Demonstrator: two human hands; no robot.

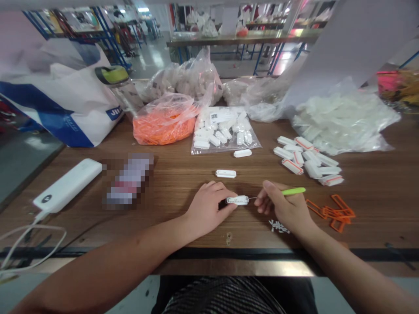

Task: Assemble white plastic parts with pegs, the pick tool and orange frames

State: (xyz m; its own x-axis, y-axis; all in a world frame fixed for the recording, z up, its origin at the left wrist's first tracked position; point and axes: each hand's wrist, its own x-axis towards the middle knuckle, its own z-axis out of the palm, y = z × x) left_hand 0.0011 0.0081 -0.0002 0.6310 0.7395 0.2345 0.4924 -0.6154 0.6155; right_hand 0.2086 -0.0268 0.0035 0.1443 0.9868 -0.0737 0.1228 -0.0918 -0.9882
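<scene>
The person's left hand (209,209) is closed on a small white plastic piece (237,200), its fingertips pinching the near end while the piece lies on the wooden table (170,187). The right hand (281,205) grips a green-handled needle tool (293,191), and the thin metal tip reaches the piece's right end. Just past the right hand lie small white scraps (278,226) and orange plastic frames (335,213). Beyond the hands sit a loose white plastic piece (225,173), a heap of orange-edged white pieces (304,160), and a white power bank (67,185) to the left. Farther back are a clear bag of white pieces (222,131) and a bag of orange strips (163,124).
</scene>
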